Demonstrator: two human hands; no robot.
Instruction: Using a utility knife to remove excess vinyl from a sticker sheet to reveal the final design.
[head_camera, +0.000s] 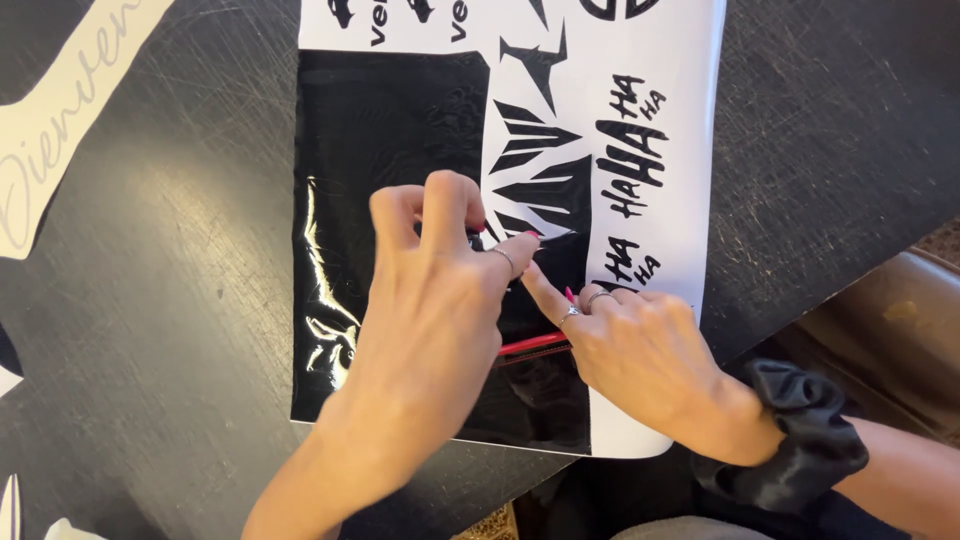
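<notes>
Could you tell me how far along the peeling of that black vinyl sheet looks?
Done: letters and jagged shapes stand bare on the white backing. In hand: the left hand and right hand, holding a red tool, work mid-sheet. Left: the large glossy black vinyl area.

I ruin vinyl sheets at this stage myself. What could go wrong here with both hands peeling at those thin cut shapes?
The glossy black vinyl sheet already looks wrinkled at its left edge; pulling may crease it further. The left hand pinches beside narrow pointed black cutouts, which might lift or tear. The thin red tool under the right hand could scratch the white backing.
</notes>
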